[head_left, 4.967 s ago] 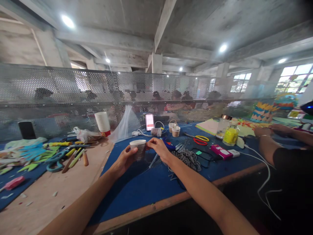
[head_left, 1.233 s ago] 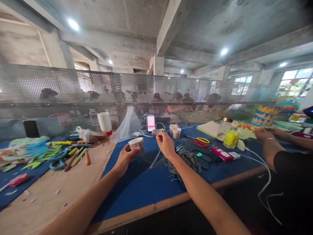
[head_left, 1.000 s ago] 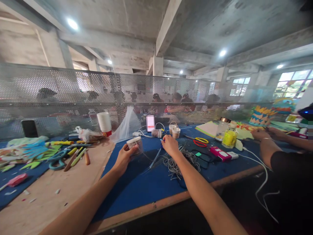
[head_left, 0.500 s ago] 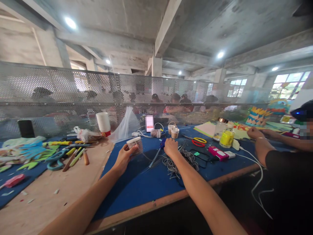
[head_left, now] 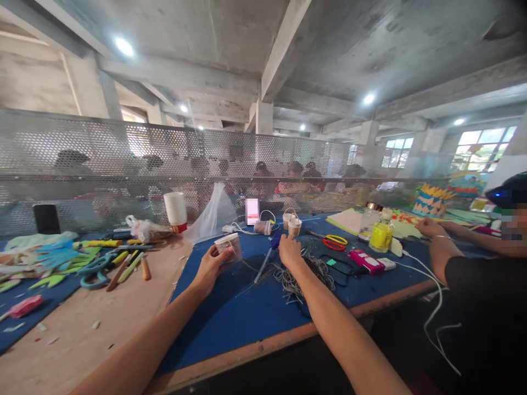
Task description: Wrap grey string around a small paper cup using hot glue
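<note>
My left hand (head_left: 211,270) is closed around a small cup (head_left: 229,248) wrapped in pale cord, held above the blue mat (head_left: 214,323). Near the middle, my right hand (head_left: 290,252) has its fingers bent around the blue handle of a glue gun (head_left: 275,239), whose clear glue stick or nozzle slants down toward the mat. A tangled pile of grey cord (head_left: 319,272) lies beside and partly behind my right forearm. Just beyond my right hand stand two small cord-wrapped cups (head_left: 293,226). A spool of cord (head_left: 262,226) lies on its side farther back.
Scissors (head_left: 335,242), a magenta box (head_left: 366,261) and a yellow bottle (head_left: 381,235) lie or stand right. Stacked paper cups (head_left: 174,208), blue scissors (head_left: 95,270) and tools are left. A co-worker's arm (head_left: 440,247) rests at right; a perforated screen (head_left: 164,148) runs behind.
The whole view has shifted slightly. The cup in my left hand is turned a little and held a bit more upright. My right hand is still at the blue handle.
</note>
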The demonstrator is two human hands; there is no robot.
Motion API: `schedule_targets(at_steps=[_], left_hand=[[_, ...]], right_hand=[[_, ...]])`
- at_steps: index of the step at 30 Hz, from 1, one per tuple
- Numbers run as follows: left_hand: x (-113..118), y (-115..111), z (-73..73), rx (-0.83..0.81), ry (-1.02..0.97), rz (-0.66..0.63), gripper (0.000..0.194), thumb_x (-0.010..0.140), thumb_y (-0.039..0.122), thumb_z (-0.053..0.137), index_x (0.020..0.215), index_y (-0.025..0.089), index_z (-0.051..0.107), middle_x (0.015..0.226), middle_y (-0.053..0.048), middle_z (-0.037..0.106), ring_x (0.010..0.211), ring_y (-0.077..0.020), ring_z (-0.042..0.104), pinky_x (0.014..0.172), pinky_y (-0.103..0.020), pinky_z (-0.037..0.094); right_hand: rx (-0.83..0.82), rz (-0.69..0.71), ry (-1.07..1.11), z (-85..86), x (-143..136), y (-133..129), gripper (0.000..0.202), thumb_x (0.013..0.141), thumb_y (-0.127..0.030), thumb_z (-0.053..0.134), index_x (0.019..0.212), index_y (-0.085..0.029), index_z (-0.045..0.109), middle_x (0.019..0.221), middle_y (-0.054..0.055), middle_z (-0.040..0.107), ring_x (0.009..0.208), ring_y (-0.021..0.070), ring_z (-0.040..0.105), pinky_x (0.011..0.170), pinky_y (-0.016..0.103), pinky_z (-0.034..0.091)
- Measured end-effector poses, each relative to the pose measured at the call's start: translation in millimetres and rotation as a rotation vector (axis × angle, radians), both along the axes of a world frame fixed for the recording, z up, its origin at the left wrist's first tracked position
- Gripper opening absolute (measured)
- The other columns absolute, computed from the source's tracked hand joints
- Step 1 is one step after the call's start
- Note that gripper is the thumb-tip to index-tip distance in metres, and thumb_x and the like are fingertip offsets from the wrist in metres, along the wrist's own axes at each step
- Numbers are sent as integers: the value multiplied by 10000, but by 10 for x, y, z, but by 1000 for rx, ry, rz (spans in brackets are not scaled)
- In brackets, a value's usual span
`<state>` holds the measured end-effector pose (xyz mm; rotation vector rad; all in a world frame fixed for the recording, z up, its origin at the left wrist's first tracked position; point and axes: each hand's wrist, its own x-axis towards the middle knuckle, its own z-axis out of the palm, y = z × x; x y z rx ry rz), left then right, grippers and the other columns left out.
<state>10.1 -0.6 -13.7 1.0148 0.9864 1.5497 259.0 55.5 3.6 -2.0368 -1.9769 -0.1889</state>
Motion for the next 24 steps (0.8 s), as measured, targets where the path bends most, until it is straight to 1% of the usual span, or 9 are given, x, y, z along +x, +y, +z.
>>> schedule_targets(at_steps=[3,6,9,14,18,21,24], left_hand=[[-25,29,-23,-2,-7,13,563,667,435,957,1117,187,727,1127,-112,799,971,-255,786,860,-358,625],[-24,32,-18,-2,-12,32,535,672,431,955,1093,180,739,1075,-101,801,924,-239,783,832,-349,632],[-5,17,10,-7,-46,52,499,667,398,961,1058,177,742,1045,-94,800,905,-229,777,804,-335,636],[-3,9,32,-30,-88,47,522,652,393,973,1063,175,736,1078,-95,801,947,-229,777,794,-312,638],[-27,28,27,-23,-113,59,508,677,412,957,1067,174,733,1071,-86,802,951,-218,777,813,-311,639],[-38,38,36,-5,-141,95,486,678,394,954,1054,179,734,1040,-66,799,920,-202,774,810,-312,642],[-42,35,53,-7,-167,111,479,659,376,964,1032,187,733,1019,-53,794,902,-197,770,803,-317,646]], right_hand=[[65,-4,32,45,8,34,320,1042,-152,464,1334,-79,570,1336,286,615,1154,323,704,942,418,531],[243,9,133,68,60,99,346,1030,-170,501,1366,-98,541,1339,267,600,1189,336,665,970,424,522],[440,-2,274,89,136,165,386,1020,-192,536,1400,-129,509,1336,227,594,1210,316,638,1015,407,498],[625,-33,472,140,232,219,452,1040,-222,485,1477,-124,430,1376,222,556,1218,294,625,1035,380,485],[715,-39,577,179,294,205,472,1048,-254,441,1500,-123,402,1414,238,526,1268,301,600,1056,390,477],[732,-71,655,216,350,185,471,1036,-264,451,1487,-136,413,1413,244,528,1273,311,597,1044,406,485],[751,-98,717,238,398,204,479,1026,-286,469,1469,-112,425,1385,260,547,1287,320,583,1054,419,482]])
